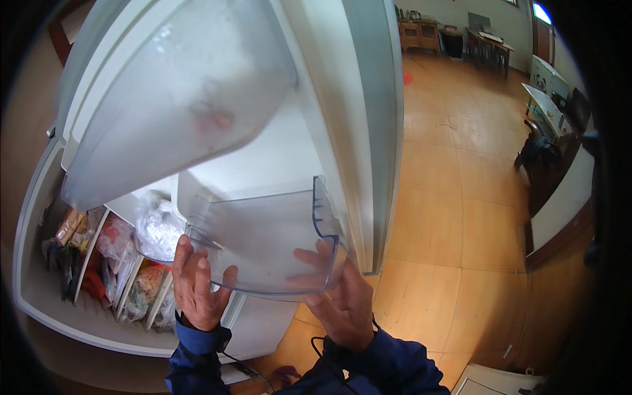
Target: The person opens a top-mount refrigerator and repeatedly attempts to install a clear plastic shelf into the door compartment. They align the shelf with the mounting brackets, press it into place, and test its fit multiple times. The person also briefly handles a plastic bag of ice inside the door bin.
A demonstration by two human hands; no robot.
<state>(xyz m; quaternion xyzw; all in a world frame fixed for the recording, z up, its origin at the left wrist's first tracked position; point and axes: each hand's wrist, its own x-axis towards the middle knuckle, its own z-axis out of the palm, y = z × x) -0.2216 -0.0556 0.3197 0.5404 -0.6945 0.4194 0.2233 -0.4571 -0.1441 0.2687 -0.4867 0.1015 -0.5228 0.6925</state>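
Note:
A clear plastic refrigerator bin (263, 227) with a bluish rim is between my two hands, in front of the white inner wall of an open refrigerator. My left hand (199, 286) grips its left end, thumb toward the near edge. The right end rests in my right hand (342, 296); its fingers show through the plastic beneath, with the thumb at the near corner. Nothing lies in the bin. Whether its back edge touches the wall, I cannot tell. Above it hangs a larger frosted bin (178, 99), with a blurred reddish shape behind its panel.
Bagged food (118, 243) fills several shelves at the lower left, beside a crumpled clear plastic bag (158, 224). The refrigerator's thick pale edge (378, 131) rises right of my hands. Tan floor (454, 197) stretches right, toward a dark chair (540, 151) and far wooden furniture (419, 34).

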